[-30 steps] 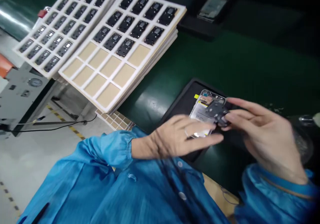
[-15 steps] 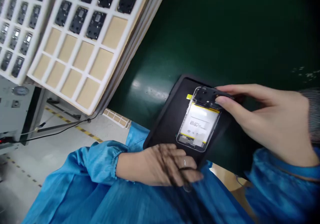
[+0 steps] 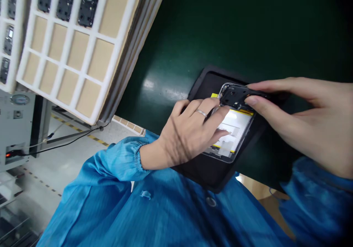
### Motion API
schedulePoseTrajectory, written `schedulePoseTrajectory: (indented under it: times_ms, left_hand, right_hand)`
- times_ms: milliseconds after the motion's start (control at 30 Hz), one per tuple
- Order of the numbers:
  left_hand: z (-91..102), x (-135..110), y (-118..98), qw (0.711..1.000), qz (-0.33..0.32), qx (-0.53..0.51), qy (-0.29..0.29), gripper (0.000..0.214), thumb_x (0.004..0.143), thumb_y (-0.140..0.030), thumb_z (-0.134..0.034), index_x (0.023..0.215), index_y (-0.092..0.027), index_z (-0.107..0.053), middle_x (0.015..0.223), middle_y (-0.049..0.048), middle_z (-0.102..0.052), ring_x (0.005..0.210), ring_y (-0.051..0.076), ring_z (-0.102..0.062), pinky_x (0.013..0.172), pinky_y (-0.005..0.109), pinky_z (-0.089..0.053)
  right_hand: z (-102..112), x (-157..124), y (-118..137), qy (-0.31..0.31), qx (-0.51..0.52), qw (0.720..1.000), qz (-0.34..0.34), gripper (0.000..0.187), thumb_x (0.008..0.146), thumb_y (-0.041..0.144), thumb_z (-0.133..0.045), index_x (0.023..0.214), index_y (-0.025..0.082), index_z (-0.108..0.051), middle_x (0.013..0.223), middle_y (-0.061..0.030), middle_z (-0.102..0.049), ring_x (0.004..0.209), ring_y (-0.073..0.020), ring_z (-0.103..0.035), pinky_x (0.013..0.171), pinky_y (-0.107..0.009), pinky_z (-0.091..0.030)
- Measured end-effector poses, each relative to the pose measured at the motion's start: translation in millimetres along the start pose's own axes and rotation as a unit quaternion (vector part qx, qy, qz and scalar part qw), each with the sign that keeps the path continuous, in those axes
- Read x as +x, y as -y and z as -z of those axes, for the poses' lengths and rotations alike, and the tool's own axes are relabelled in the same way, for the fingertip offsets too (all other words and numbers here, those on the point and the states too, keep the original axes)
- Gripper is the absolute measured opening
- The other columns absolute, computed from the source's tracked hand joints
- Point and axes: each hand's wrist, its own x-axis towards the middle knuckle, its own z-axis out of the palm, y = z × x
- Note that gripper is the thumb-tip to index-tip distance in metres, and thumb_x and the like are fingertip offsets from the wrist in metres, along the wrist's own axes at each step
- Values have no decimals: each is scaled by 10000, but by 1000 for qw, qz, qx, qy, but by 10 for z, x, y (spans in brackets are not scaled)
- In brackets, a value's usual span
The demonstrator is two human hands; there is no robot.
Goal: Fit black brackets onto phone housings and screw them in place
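Note:
An opened phone body (image 3: 234, 136) with a white and yellow battery lies in a black holder tray (image 3: 209, 169) on the green table. A small black cover part (image 3: 234, 95) sits at the phone's top end. My right hand (image 3: 298, 118) pinches that black part between thumb and fingers. My left hand (image 3: 190, 133), a ring on one finger, rests on the phone's left side with its fingers stretched over the battery. Both sleeves are blue.
A stack of white foam trays (image 3: 74, 59) with tan pockets overhangs the table edge at upper left; several black parts (image 3: 88, 4) fill its top rows. The green mat (image 3: 248, 30) stretches behind. A grey machine (image 3: 16, 129) and a cable lie on the floor to the left.
My left hand has come up from the holder's near edge onto the phone's battery. My right hand stays on the black part at the phone's top. The view has tilted lower.

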Motion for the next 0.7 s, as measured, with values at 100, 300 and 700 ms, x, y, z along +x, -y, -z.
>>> schedulePoseTrajectory:
  times_ms: [100,300,700]
  left_hand:
    - [-16,-6,-1,1000,-1,4,5,462,1066,-490,-452,1357,-170,-613,1366,103,-646,1188,211,-611,962,396,-419]
    - [-38,-1,-13,1000,-12,19,-13,488,1069,-484,-453,1362,-128,-615,1354,119,-656,1166,220,-623,939,403,-407]
    - [-37,-26,-16,999,-31,39,-12,552,1064,-513,-449,1397,-101,-607,1458,77,-609,1179,208,-604,953,405,-428]
  right_hand:
    - [-9,-6,-42,3,8,1000,11,332,913,477,-650,1199,317,-710,1114,66,-643,1009,-67,-634,870,-219,-471]
    - [-42,3,-47,-9,65,997,-39,340,878,493,-688,1163,309,-718,1082,52,-647,985,-53,-628,849,-199,-459]
    - [-85,3,-84,-26,77,995,-63,394,846,510,-702,1133,242,-729,1045,-4,-647,925,-70,-610,814,-212,-438]
